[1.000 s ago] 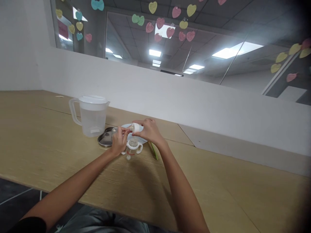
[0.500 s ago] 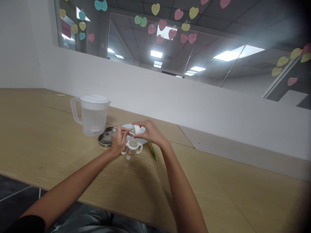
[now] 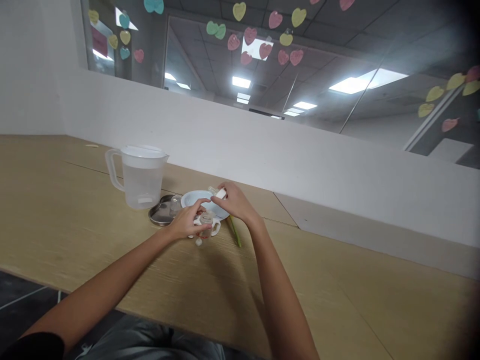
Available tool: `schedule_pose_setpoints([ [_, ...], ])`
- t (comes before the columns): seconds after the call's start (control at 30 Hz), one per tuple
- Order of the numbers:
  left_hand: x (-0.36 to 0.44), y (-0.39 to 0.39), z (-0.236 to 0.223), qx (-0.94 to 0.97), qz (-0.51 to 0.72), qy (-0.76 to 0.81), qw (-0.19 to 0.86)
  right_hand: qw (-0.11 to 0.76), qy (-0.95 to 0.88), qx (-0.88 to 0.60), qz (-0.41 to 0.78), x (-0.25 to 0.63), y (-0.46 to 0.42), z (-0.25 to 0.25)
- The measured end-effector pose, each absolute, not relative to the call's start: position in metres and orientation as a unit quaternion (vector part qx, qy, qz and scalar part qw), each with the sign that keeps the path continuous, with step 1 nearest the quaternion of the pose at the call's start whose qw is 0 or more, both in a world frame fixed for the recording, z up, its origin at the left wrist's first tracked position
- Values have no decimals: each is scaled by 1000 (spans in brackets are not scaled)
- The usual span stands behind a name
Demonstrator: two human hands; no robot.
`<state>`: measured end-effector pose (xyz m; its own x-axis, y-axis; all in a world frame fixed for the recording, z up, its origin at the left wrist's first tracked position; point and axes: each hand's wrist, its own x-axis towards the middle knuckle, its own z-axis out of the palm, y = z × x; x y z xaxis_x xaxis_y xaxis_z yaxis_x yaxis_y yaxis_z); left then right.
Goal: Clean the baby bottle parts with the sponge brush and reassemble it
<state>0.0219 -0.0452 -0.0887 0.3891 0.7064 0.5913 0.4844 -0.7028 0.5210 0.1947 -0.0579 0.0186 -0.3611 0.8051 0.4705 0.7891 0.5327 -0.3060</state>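
The right hand [image 3: 235,202] pinches a white bottle collar [image 3: 220,193] over a white bowl [image 3: 195,198], apart from the open left hand [image 3: 185,223] just above a two-handled baby bottle [image 3: 207,225], the two pieces not yet joined.

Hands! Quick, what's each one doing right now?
Left hand: open, fingers spread over the handled baby bottle.
Right hand: closed, holding a white bottle part.
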Motion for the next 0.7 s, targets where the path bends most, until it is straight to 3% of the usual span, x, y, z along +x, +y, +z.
schedule_pose_setpoints([
  [0.23, 34, -45, -97, 810, 435, 350, 180, 256, -822, -496, 112, 197, -53, 19],
  [0.43, 33, -42, -103, 807, 442, 373, 115, 224, -813, -506, 180, 199, -51, 18],
  [0.7, 33, -43, -101, 816, 434, 368, 106, 162, -831, -496, 196, 196, -52, 17],
])
